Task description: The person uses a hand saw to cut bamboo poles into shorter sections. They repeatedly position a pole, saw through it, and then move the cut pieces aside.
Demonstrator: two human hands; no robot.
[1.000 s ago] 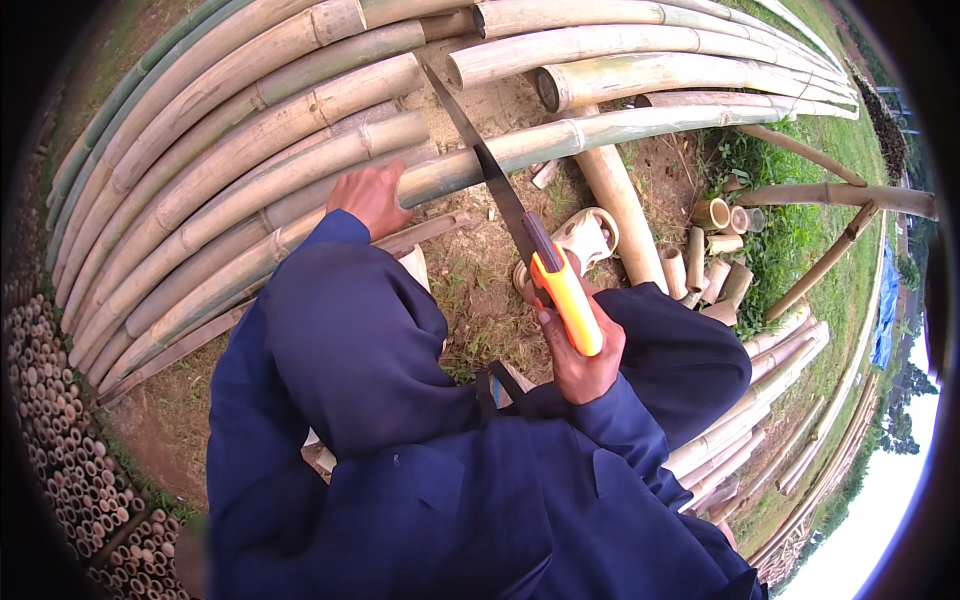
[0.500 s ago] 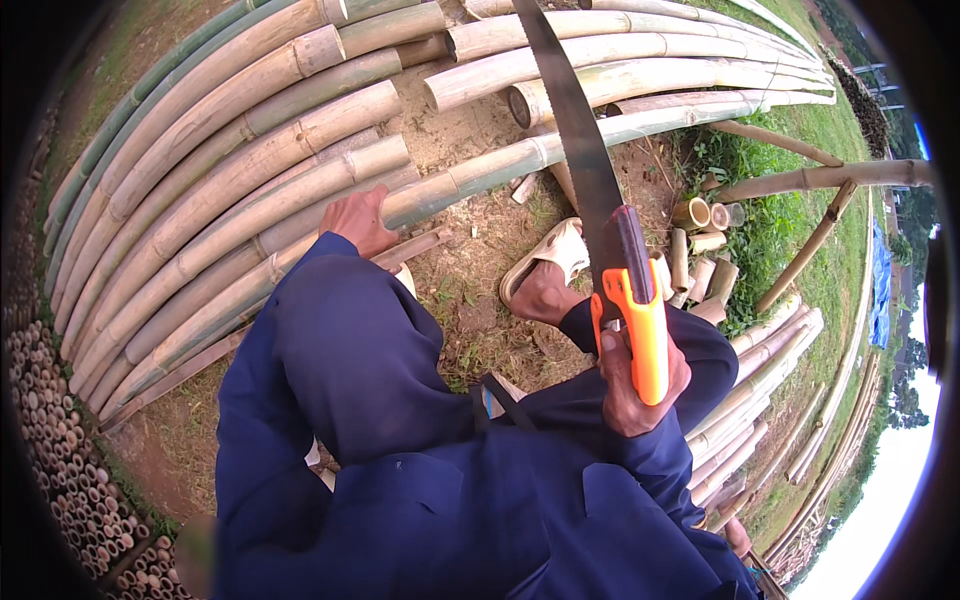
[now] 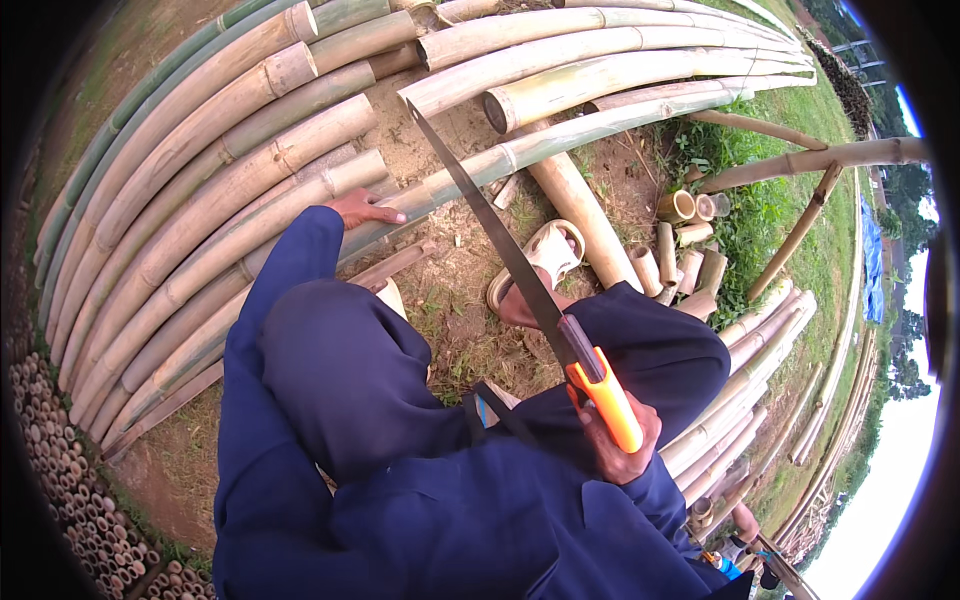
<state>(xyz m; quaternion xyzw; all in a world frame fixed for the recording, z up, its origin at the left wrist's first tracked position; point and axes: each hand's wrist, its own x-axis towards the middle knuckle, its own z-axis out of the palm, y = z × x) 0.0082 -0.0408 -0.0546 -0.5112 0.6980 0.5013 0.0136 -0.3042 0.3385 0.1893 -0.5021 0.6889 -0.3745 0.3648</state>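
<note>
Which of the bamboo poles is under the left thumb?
The long greenish pole passing beneath the saw; it bridges the gap where the neighbouring poles end.

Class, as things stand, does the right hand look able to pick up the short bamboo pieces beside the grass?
Probably not: the right hand is closed around the saw handle, and in this view the bent right knee lies between it and the pieces.

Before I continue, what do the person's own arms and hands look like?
The left arm has a long, loose navy-blue fabric sleeve; the right arm wears a matching navy-blue sleeve. The left hand and right hand are both bare, without gloves.
</note>
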